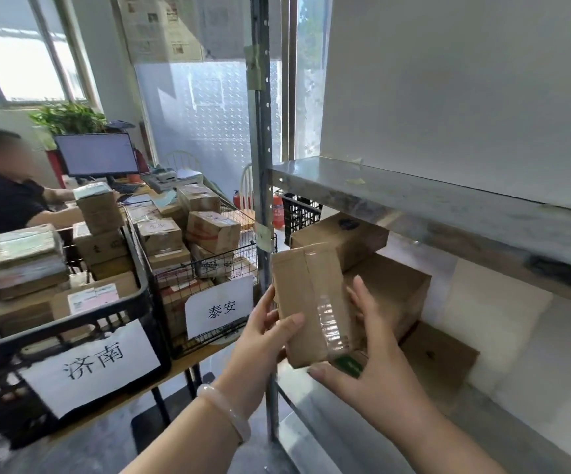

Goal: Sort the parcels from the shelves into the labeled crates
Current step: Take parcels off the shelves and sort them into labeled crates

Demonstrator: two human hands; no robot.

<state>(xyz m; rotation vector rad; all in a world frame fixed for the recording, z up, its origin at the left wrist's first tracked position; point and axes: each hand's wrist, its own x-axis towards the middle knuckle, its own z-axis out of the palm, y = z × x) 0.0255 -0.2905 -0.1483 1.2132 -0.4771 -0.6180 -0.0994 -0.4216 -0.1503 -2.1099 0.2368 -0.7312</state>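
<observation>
A small brown cardboard parcel (306, 302), taped down its middle, is held upright in front of the metal shelf post. My left hand (263, 333) grips its left edge and my right hand (369, 357) holds its right side and bottom corner. Behind it, larger brown boxes (393, 285) are stacked on the lower shelf (315, 415). To the left on a table stand a black plastic crate (82, 323) with a white label and a wire crate (209, 268) with another white label, both piled with parcels.
The upper metal shelf (414, 200) juts out above the boxes. A vertical shelf post (260, 165) stands between shelf and crates. A person in a dark shirt (3, 200) sits at a desk with a monitor (96, 153) at the left back. Two red fire extinguishers (277, 210) stand on the floor.
</observation>
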